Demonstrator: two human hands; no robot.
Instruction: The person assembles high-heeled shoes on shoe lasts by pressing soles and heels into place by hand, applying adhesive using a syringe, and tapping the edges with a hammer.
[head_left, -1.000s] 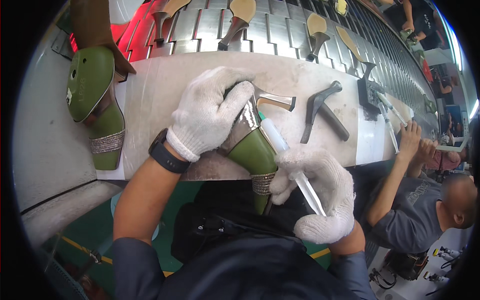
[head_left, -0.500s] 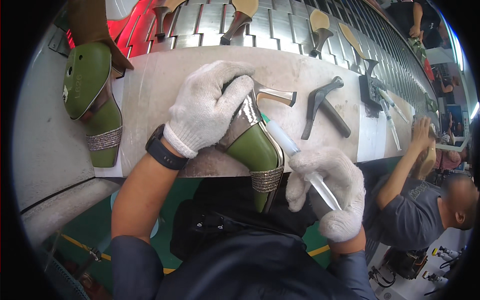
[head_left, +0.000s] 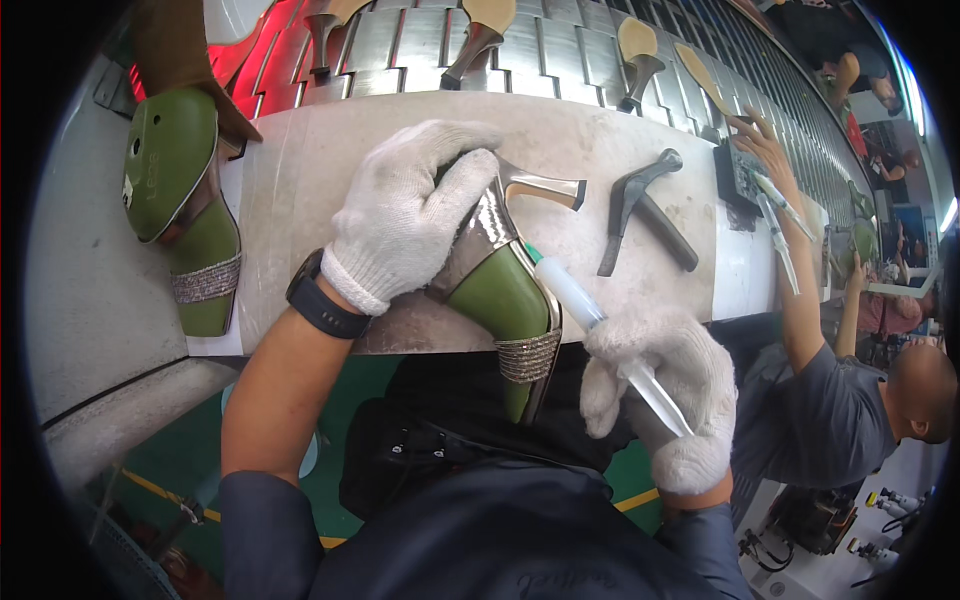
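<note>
Shoe: metallic-backed heeled shoe (head_left: pixel 492 222) on a green foot mould (head_left: pixel 500 290); lies at the bench's (head_left: pixel 300 190) near edge, toe overhanging, heel (head_left: pixel 548 188) pointing right.
Left hand: yours (head_left: pixel 395 215), gloved, clasps the shoe's back end.
Right hand: yours (head_left: pixel 690 370), gloved, curls round a syringe (head_left: pixel 568 287); hands apart.
Green tip (head_left: pixel 533 254): at the shoe's sole edge; can't tell if touching.
Shoe feel: probably firm, fairly weighty with mould inside; shiny faces may slip.
Shoe grip: take the back end; spare the glittery strap (head_left: pixel 528 355), likely easily scuffed.
Syringe feel: likely light, slick; hold the barrel.
Nearby: hammer (head_left: pixel 640 205), right of the heel.
</note>
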